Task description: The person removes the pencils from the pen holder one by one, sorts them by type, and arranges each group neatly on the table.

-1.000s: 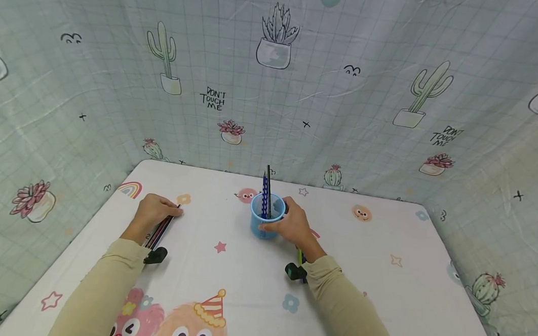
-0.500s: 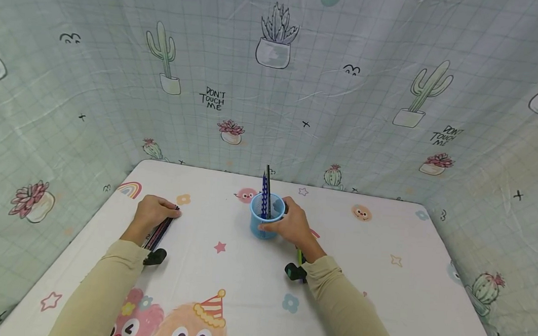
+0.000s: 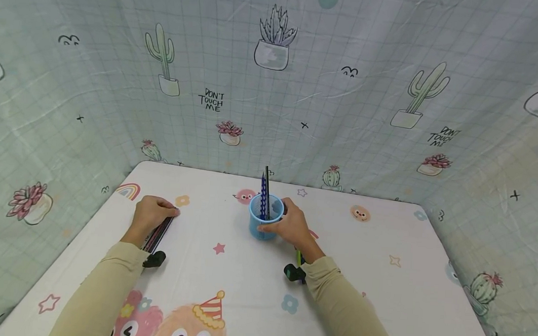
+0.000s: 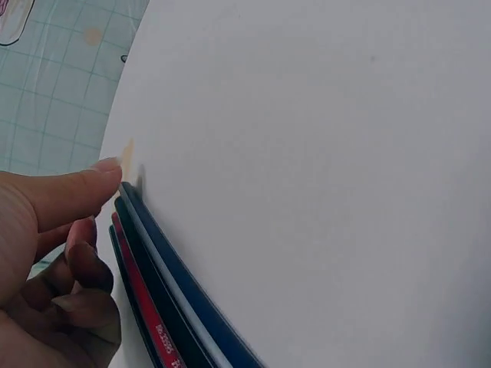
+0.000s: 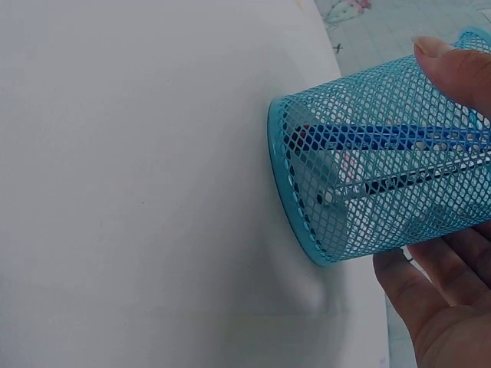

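My left hand (image 3: 152, 216), at the table's left side, has its thumb and fingertips at the far ends of a bundle of several slim pencils (image 3: 160, 233). Dark, blue and red pencils (image 4: 146, 299) show side by side in the left wrist view, the thumb across their ends and other fingers curled beside them. With the fingers and thumb around it, my right hand (image 3: 293, 223) grips a light blue mesh pen cup (image 3: 261, 232) near its rim. Inside stand a blue patterned pencil (image 3: 263, 195) and a black one (image 3: 268, 188); the cup is upright, its base close to the table.
Partly hidden under my right wrist lies a lime-green item (image 3: 298, 257). Black wrist cameras (image 3: 294, 273) sit at both cuffs. The white printed table (image 3: 357, 304) reaches back to a cloth wall (image 3: 297, 154), with more cloth on both sides.
The left fingertips and the pencil ends have shifted slightly toward me and to the left. The right hand and pen cup hold nearly the same place.
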{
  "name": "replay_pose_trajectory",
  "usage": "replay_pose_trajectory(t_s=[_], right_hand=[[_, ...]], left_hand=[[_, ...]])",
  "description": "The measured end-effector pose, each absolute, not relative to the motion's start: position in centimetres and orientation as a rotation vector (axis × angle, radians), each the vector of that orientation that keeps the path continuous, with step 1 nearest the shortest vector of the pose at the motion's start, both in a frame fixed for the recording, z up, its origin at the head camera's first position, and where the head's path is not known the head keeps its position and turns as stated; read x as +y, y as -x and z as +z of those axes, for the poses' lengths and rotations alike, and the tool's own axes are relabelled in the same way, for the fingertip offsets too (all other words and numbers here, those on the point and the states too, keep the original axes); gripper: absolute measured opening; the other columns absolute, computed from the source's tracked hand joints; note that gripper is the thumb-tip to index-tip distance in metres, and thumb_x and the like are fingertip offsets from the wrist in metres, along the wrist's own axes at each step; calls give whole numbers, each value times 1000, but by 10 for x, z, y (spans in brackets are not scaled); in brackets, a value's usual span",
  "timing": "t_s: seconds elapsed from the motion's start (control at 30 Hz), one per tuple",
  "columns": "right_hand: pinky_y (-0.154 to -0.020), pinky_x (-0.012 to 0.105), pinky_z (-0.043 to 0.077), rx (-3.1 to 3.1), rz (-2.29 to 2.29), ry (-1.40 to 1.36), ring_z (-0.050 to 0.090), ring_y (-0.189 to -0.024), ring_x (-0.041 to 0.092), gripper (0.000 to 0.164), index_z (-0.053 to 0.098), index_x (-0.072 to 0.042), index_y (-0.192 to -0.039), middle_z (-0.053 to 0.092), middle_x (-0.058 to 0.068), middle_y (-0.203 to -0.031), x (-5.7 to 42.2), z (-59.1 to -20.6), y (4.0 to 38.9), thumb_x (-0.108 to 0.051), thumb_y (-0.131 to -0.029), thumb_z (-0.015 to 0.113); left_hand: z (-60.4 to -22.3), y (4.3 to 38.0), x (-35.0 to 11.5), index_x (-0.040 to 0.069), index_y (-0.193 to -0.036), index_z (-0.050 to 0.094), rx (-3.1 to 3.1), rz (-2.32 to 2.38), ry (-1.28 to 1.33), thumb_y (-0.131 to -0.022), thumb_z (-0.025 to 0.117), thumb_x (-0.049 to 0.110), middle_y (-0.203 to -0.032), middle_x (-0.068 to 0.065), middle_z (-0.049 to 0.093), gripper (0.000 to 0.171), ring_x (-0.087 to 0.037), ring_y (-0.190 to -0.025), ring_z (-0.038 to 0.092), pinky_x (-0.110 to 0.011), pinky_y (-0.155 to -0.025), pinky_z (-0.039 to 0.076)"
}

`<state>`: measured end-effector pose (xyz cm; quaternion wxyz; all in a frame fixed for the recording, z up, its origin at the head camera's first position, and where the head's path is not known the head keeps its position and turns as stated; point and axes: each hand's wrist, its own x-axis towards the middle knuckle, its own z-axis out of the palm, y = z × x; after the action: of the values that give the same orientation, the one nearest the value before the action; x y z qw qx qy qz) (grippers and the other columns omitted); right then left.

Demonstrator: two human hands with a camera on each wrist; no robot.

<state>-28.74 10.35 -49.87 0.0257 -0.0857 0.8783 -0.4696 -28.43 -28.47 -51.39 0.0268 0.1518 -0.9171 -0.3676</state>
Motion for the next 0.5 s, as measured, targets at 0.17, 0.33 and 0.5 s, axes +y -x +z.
replay_pose_trajectory(t_s=[0.17, 0.33, 0.5], right_hand=[[-109, 52, 54, 2730, -1451, 254, 62, -129, 32, 83, 56, -7, -134, 66, 12, -136, 104, -498, 288, -31, -67, 100], [-109, 53, 54, 2737, -1448, 251, 62, -130, 32, 83, 55, -7, -134, 66, 12, -136, 104, -499, 288, -31, -68, 100], [-109, 52, 54, 2713, -1473, 271, 63, -129, 31, 82, 56, -7, -133, 67, 12, -135, 103, -501, 287, -29, -68, 100]], left_hand=[[-505, 285, -274, -1, -110, 76, -2763, -1226, -406, -94, 77, 27, -109, -21, 76, 32, -29, -95, 69, -24, -70, 50], [-496, 284, -253, 1, -121, 72, -2728, -1424, -343, -95, 76, 33, -115, -19, 75, 42, -21, -93, 70, -23, -72, 56], [-490, 280, -227, -1, -132, 67, -2671, -1613, -182, -94, 79, 35, -125, -20, 74, 54, -15, -99, 72, -26, -86, 59]])
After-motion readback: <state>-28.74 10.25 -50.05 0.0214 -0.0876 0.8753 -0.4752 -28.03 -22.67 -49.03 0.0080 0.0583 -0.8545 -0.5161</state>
